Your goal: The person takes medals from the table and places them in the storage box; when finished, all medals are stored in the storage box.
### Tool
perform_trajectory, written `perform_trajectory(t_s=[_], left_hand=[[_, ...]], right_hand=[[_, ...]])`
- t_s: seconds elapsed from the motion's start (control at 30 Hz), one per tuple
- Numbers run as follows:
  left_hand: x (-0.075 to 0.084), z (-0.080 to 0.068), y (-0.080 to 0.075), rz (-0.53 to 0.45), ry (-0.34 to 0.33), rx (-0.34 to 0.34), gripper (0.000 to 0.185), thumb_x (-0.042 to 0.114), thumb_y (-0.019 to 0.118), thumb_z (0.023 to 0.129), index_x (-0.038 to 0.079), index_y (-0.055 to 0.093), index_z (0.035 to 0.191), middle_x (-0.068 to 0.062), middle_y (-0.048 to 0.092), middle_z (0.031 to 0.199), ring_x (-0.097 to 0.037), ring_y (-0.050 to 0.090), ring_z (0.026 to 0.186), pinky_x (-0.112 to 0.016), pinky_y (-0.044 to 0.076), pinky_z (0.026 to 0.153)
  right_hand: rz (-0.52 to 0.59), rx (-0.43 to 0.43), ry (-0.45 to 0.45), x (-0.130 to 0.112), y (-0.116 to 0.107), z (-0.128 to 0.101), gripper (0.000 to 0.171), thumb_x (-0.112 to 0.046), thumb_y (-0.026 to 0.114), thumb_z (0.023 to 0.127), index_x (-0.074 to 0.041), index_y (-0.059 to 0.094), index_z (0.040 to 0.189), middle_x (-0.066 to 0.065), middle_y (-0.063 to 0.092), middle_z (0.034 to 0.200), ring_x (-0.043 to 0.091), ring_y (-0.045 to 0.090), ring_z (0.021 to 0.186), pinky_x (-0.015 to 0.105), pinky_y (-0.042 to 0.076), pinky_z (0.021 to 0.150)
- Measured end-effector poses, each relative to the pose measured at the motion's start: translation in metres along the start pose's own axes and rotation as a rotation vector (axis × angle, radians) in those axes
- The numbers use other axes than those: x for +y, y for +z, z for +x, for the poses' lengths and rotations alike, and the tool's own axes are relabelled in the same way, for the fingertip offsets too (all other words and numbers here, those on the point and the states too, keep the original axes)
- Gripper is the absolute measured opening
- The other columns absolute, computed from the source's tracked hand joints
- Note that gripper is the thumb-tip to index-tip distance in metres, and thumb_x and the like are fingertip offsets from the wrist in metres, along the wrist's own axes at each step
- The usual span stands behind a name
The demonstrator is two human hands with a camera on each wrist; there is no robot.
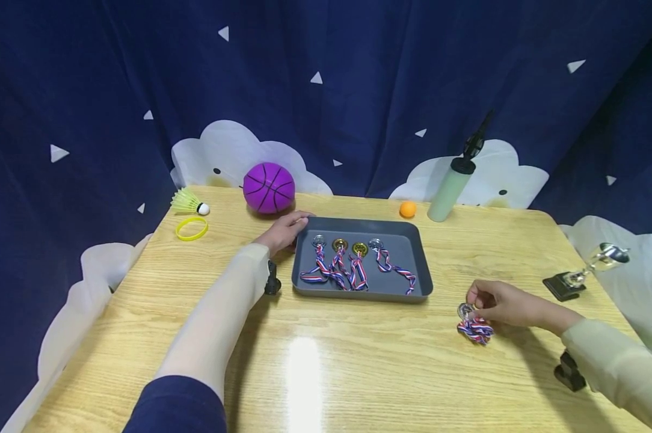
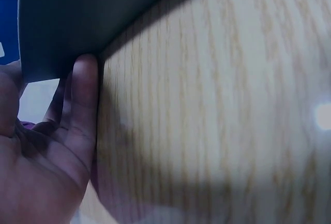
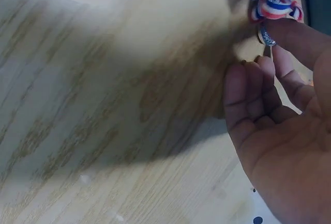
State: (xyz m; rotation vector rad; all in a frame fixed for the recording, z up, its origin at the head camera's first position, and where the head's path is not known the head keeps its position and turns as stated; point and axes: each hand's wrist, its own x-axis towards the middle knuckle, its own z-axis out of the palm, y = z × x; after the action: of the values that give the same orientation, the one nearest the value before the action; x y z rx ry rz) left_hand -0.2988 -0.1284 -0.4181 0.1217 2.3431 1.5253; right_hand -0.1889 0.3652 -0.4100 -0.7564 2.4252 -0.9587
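Silver metal glints on the medal (image 1: 465, 311), a small round disc with a red, white and blue striped ribbon (image 1: 475, 330) bunched in a heap under it. It lies on the pale wood desk (image 1: 358, 361), right at the fingertips of the right hand (image 1: 501, 304). Bare desk stretches toward the near edge, and the grey tray (image 1: 420, 264) sits beyond and to the inside of this grip, apart from it. The right grip is nearly closed: thumb and fingertips (image 3: 264, 66) pinch the medal's rim. The left hand (image 1: 284, 231) rests relaxed with straight fingers against the tray's far-left corner, grasping nothing. Four medals (image 1: 347, 258) lie in a row inside the tray.
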Motion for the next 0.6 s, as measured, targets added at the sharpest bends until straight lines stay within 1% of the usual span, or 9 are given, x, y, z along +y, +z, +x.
perform_trajectory(t_s=[0.13,0.2,0.27,0.33,0.37,0.43,0.53,0.6], left_hand=[[0.001,-0.001,-0.001,0.010,0.012,0.003,0.045,0.030,0.036,0.116,0.019,0.047,0.158,-0.021,0.055,0.151,-0.028,0.064,0.110,-0.029,0.057,0.076],[0.001,-0.001,-0.001,0.011,0.011,0.009,0.044,0.030,0.037,0.116,0.019,0.047,0.157,-0.021,0.056,0.150,-0.027,0.064,0.107,-0.028,0.056,0.073],[0.001,-0.001,-0.001,0.011,0.008,0.012,0.044,0.031,0.037,0.116,0.020,0.048,0.157,-0.020,0.056,0.149,-0.026,0.063,0.104,-0.027,0.055,0.071],[0.001,-0.001,0.000,0.011,0.002,0.011,0.044,0.031,0.037,0.116,0.020,0.048,0.157,-0.020,0.056,0.150,-0.025,0.063,0.104,-0.027,0.054,0.072],[0.001,-0.001,0.001,0.011,-0.001,0.009,0.044,0.031,0.036,0.116,0.021,0.048,0.157,-0.020,0.056,0.150,-0.025,0.063,0.104,-0.027,0.054,0.072],[0.001,0.000,0.001,0.009,-0.005,0.007,0.044,0.031,0.036,0.116,0.021,0.048,0.157,-0.019,0.055,0.151,-0.024,0.063,0.104,-0.028,0.055,0.073],[0.000,0.001,0.001,0.003,-0.008,0.007,0.044,0.031,0.037,0.116,0.021,0.049,0.156,-0.019,0.056,0.150,-0.024,0.063,0.103,-0.029,0.055,0.074],[-0.001,0.002,0.001,0.000,-0.010,0.006,0.044,0.030,0.036,0.116,0.020,0.048,0.157,-0.020,0.056,0.149,-0.024,0.063,0.103,-0.029,0.056,0.074]], right_hand=[[0.039,0.001,-0.009,0.005,-0.004,0.000,0.018,0.000,0.070,0.096,0.006,0.054,0.099,-0.001,0.055,0.086,0.001,0.049,0.073,0.024,0.044,0.058],[0.057,0.010,0.014,0.006,-0.008,0.002,0.017,0.002,0.068,0.097,0.008,0.054,0.103,-0.001,0.056,0.086,0.001,0.051,0.074,0.023,0.047,0.060],[0.099,0.022,0.055,0.005,-0.014,0.003,0.016,0.004,0.064,0.099,0.011,0.054,0.108,0.001,0.059,0.088,0.002,0.057,0.076,0.024,0.053,0.063],[0.150,0.060,0.092,0.001,-0.022,0.006,0.016,0.004,0.060,0.101,0.013,0.053,0.113,0.004,0.062,0.091,0.005,0.064,0.081,0.026,0.060,0.068],[0.165,0.085,0.109,-0.003,-0.026,0.008,0.016,0.003,0.058,0.102,0.012,0.053,0.114,0.004,0.062,0.092,0.005,0.065,0.082,0.027,0.061,0.070],[0.170,0.153,0.110,-0.011,-0.034,0.012,0.015,0.002,0.057,0.103,0.011,0.054,0.114,0.004,0.064,0.094,0.008,0.067,0.084,0.029,0.063,0.074],[0.143,0.247,0.091,-0.027,-0.046,0.021,0.015,-0.004,0.060,0.105,0.007,0.058,0.114,0.000,0.067,0.094,0.006,0.066,0.086,0.024,0.062,0.077],[0.133,0.282,0.079,-0.039,-0.054,0.027,0.017,-0.009,0.062,0.105,0.005,0.060,0.114,-0.004,0.069,0.096,0.005,0.067,0.088,0.020,0.060,0.079]])
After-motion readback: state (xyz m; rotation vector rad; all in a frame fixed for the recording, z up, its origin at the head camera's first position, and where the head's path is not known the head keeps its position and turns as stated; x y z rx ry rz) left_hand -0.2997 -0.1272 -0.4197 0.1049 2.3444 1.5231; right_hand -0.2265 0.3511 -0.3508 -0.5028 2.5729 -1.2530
